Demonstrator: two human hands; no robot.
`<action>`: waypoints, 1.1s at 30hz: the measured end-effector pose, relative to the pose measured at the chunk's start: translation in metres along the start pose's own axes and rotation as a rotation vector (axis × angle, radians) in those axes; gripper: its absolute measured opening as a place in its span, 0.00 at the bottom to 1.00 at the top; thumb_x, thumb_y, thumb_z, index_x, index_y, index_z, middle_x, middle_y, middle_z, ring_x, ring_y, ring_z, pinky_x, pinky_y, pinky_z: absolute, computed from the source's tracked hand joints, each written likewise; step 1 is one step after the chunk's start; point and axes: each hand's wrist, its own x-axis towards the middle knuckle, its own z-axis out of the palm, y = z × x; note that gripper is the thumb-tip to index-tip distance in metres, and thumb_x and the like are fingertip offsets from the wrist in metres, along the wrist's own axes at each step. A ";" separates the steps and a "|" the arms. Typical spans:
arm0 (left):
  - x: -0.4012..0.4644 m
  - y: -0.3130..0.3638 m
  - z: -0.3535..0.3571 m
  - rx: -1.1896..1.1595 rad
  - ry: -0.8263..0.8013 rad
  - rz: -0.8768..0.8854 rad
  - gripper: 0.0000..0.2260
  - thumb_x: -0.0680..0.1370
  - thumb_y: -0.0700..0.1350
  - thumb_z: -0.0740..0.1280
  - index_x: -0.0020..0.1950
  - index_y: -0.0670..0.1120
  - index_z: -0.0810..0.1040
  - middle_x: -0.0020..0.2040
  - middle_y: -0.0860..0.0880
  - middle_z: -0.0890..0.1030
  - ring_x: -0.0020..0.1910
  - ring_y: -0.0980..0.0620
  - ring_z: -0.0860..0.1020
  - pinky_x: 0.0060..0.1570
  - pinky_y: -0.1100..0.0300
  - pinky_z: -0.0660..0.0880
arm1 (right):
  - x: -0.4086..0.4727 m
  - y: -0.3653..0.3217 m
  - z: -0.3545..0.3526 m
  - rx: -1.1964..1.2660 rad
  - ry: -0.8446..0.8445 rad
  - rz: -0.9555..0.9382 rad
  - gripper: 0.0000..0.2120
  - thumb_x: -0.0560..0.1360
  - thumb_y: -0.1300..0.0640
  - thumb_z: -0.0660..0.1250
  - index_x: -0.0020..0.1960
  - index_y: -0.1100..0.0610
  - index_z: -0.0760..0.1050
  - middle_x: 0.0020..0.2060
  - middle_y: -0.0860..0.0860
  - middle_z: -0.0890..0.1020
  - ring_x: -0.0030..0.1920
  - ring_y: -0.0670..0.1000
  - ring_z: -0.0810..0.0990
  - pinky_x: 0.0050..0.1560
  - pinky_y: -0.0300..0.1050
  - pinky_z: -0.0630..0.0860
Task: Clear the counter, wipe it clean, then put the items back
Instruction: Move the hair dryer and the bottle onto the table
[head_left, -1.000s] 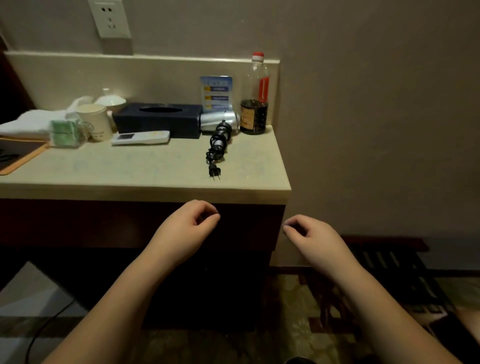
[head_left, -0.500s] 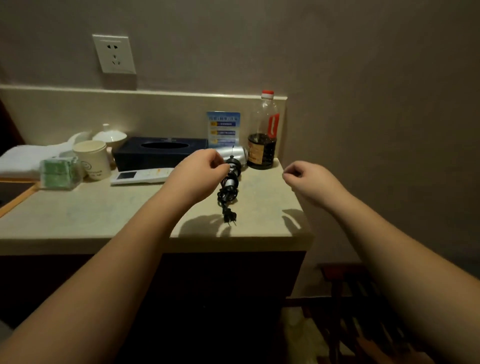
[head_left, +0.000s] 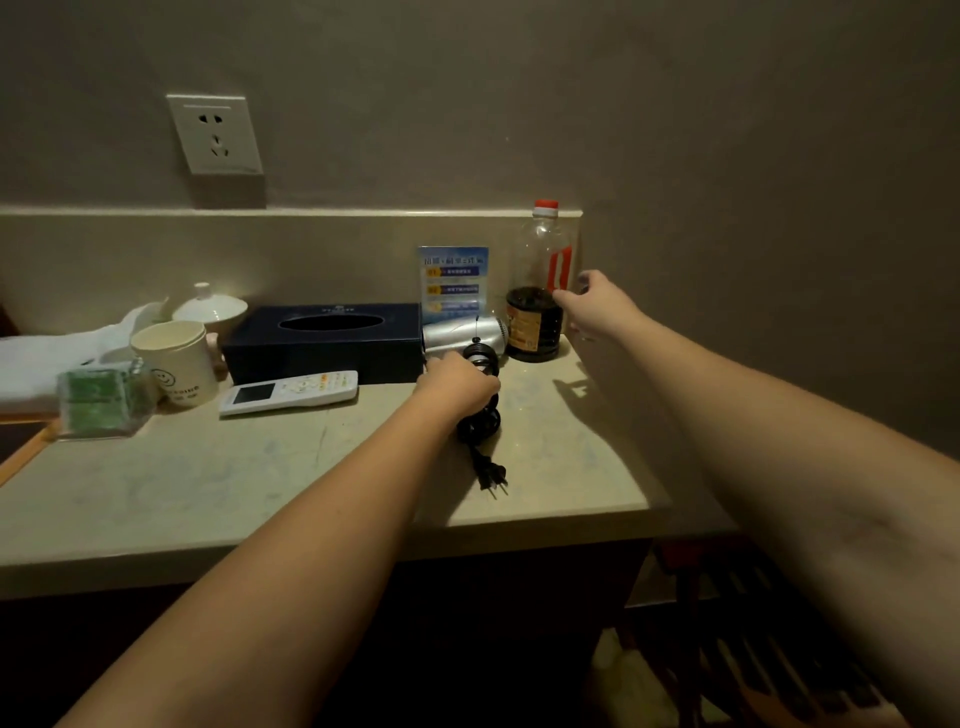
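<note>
On the beige counter (head_left: 208, 478), a silver hair dryer (head_left: 460, 331) lies with its black cord (head_left: 480, 423) coiled round the handle and the plug (head_left: 493, 477) pointing toward me. My left hand (head_left: 457, 387) curls down over the handle and the coil. A clear bottle (head_left: 537, 312) with a red cap and dark liquid stands in the back right corner. My right hand (head_left: 597, 306) wraps round its right side, thumb in front. Left of the dryer are a dark tissue box (head_left: 322, 338), a white remote (head_left: 291, 392) and a paper cup (head_left: 176, 364).
A blue sign card (head_left: 453, 280) leans on the backsplash. At the left are a green wrapped packet (head_left: 98, 402), a white lid (head_left: 210, 306), a white towel (head_left: 31, 364) and a wooden tray edge (head_left: 21, 457). A wall outlet (head_left: 215, 135) sits above. A dark slatted rack (head_left: 753, 649) stands low on the right.
Both hands rose from below the counter edge and reached forward. The left came down onto the dryer handle and cord; the right moved to the bottle. The view stepped closer.
</note>
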 end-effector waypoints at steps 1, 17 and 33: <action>0.002 0.000 0.001 0.008 -0.013 -0.015 0.28 0.75 0.54 0.67 0.71 0.41 0.67 0.63 0.40 0.72 0.55 0.44 0.76 0.52 0.55 0.76 | 0.003 -0.002 0.002 0.012 0.007 0.006 0.32 0.78 0.45 0.62 0.76 0.56 0.55 0.70 0.56 0.69 0.62 0.57 0.76 0.61 0.56 0.75; 0.007 0.003 0.007 -0.026 -0.095 -0.033 0.26 0.73 0.53 0.70 0.67 0.44 0.68 0.47 0.46 0.75 0.43 0.50 0.76 0.37 0.58 0.73 | 0.032 -0.016 0.019 0.270 0.071 0.115 0.27 0.78 0.49 0.63 0.73 0.56 0.59 0.65 0.55 0.73 0.57 0.55 0.77 0.48 0.47 0.75; 0.011 0.008 0.005 -0.055 0.023 -0.028 0.16 0.74 0.51 0.66 0.58 0.45 0.72 0.43 0.47 0.77 0.40 0.50 0.77 0.34 0.59 0.73 | 0.035 -0.018 0.020 0.295 0.063 0.080 0.18 0.81 0.47 0.57 0.66 0.57 0.70 0.46 0.52 0.76 0.38 0.48 0.75 0.34 0.42 0.70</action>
